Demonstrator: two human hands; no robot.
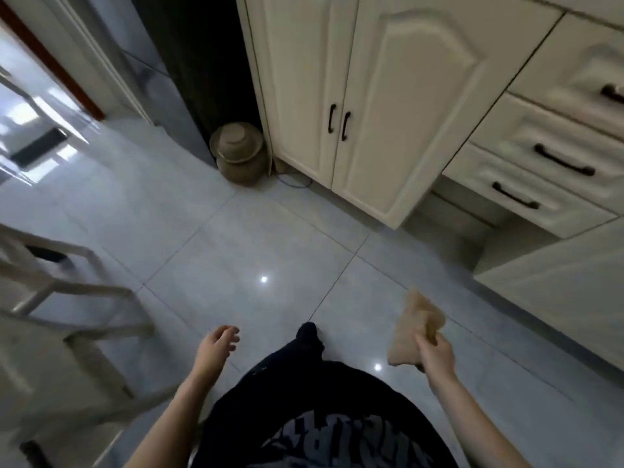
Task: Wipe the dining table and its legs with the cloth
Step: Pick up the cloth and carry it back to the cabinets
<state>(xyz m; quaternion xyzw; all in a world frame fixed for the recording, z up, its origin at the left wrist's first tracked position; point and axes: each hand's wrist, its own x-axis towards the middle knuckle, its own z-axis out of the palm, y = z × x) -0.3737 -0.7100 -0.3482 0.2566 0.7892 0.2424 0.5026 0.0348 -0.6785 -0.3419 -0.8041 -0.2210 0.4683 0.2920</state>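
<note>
A tan cloth (413, 327) hangs crumpled from my right hand (435, 354), which grips it at the lower right above the grey tiled floor. My left hand (216, 349) is at the lower middle, fingers apart and holding nothing. At the left edge stands pale wooden furniture with slim legs and rungs (64, 285), blurred; I cannot tell whether it is the dining table or a chair. My dark trousers and one foot (309, 336) show between the hands.
Cream cabinets with black handles (337, 121) fill the upper right, with drawers (540, 170) beside them. A tan lidded pot (238, 153) sits on the floor by a dark tall appliance. A doorway opens at the upper left. Glossy floor tiles (256, 251) lie ahead.
</note>
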